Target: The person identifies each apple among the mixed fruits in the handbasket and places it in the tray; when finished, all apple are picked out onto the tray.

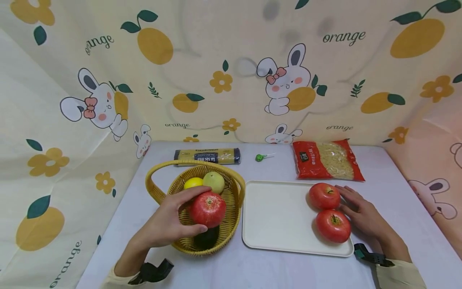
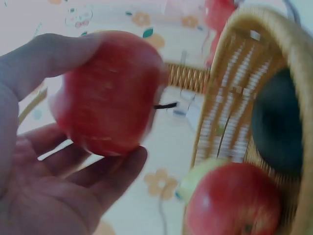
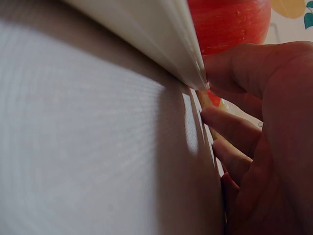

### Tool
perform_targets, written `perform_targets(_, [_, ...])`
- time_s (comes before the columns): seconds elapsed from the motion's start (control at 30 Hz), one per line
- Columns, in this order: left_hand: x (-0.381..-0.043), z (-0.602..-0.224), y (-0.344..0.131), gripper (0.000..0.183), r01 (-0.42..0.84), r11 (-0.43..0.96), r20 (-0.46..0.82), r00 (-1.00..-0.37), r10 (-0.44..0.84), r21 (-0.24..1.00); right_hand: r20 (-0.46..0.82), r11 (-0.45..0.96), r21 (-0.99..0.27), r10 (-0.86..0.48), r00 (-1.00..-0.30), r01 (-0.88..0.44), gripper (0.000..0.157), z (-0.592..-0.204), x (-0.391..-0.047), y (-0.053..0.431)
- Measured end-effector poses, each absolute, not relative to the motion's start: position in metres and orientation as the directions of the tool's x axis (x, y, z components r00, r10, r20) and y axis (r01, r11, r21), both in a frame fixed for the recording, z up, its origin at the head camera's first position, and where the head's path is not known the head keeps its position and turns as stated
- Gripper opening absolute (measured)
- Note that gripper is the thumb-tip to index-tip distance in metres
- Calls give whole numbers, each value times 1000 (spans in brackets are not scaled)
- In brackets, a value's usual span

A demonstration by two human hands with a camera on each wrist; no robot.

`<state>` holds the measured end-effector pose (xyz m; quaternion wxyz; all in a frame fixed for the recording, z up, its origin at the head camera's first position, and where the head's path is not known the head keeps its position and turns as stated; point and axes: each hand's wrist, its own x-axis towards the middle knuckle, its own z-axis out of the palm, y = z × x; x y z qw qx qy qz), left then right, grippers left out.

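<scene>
My left hand (image 1: pixel 167 220) grips a red apple (image 1: pixel 207 209) over the yellow wicker basket (image 1: pixel 231 224), thumb and fingers on opposite sides. Its short dark stem shows in the left wrist view. Inside the basket are a yellow lemon (image 1: pixel 193 183), a pale green fruit (image 1: pixel 213 182), a dark fruit (image 1: pixel 207 239) and another red apple (image 2: pixel 234 198), mostly hidden in the head view. Two red apples, one farther back (image 1: pixel 324 196) and one nearer (image 1: pixel 333 226), sit at the right end of the white tray (image 1: pixel 278 216). Beside them, my right hand (image 1: pixel 364 214) rests at the tray's edge with relaxed fingers.
Behind the basket lies a pack of spaghetti (image 1: pixel 207 155). A small green item with a pale stick (image 1: pixel 260 157) is right of it. A red bag with a transparent window (image 1: pixel 328 159) lies behind the tray. Printed cloth (image 1: pixel 231 52) hangs at the back and sides.
</scene>
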<state>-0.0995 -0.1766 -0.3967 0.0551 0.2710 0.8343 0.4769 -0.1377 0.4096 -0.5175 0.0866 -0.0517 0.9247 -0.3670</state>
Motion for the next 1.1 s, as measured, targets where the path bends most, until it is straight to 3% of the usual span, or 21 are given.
perform_targets(0.3, [-93, -406, -126, 83, 428, 180, 229, -741, 631, 886, -125, 728, -684, -157, -980, -29, 75, -517, -137, 410])
perform_targets(0.63, [-96, -424, -60, 80, 511, 123, 282, -641, 714, 851, -125, 726, -687, -162, -979, -32, 76, -518, -139, 410])
perform_targets(0.77, [-95, -433, -36, 79, 492, 130, 284, -676, 680, 861, -123, 724, -688, -164, -979, -35, 76, -518, -139, 410])
perform_targets(0.97, [-93, -439, -7, 79, 382, 165, 232, -795, 560, 909, -111, 727, -685, -167, -980, -46, 76, -517, -139, 410])
perform_targets(1.1, [-95, -440, 9, 79, 340, 189, 208, -841, 499, 921, -111, 730, -682, -165, -980, -46, 75, -517, -138, 410])
